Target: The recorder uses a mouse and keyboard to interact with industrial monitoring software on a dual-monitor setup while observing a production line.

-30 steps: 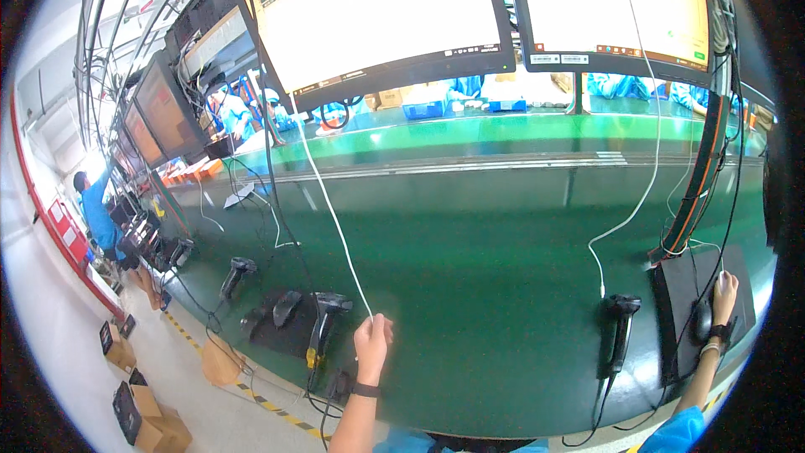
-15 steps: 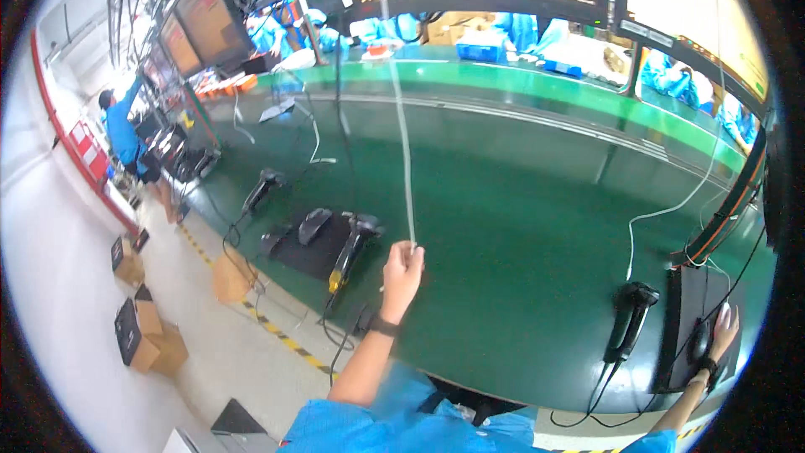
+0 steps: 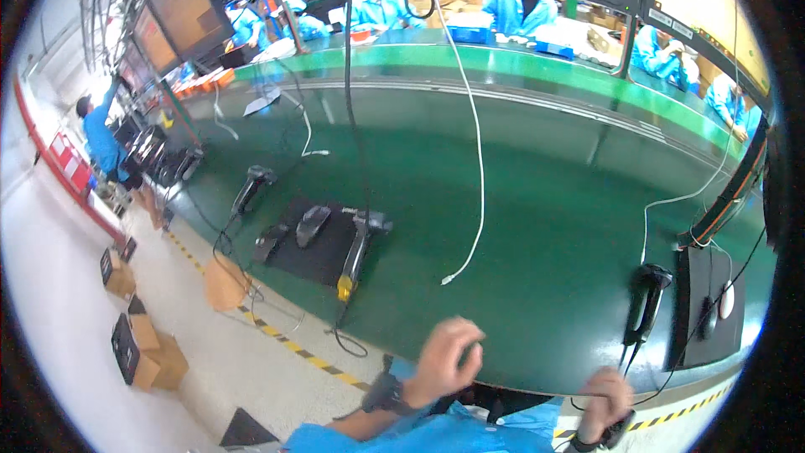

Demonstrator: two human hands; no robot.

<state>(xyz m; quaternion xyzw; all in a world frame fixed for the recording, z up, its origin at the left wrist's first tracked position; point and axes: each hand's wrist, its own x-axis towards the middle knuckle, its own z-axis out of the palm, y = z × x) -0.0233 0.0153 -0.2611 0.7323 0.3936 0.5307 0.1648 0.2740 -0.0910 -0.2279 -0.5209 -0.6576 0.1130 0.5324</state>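
In the head view, the left hand (image 3: 444, 361) is raised at the near edge of the green tabletop (image 3: 545, 226), wrist bent inward, fingers curled and thumb apart from them — nothing between. The white cable (image 3: 480, 159) hangs down over the tabletop, its plug end just beyond that hand, not touching. The right hand (image 3: 608, 398) is low by the edge, knuckles up — blurred, so I cannot tell whether its fingers meet. A black scanner (image 3: 647, 306) lies beyond it.

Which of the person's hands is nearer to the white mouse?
Right. The right hand is below and left of the white mouse in the picture, not touching it; the left hand is much farther left.
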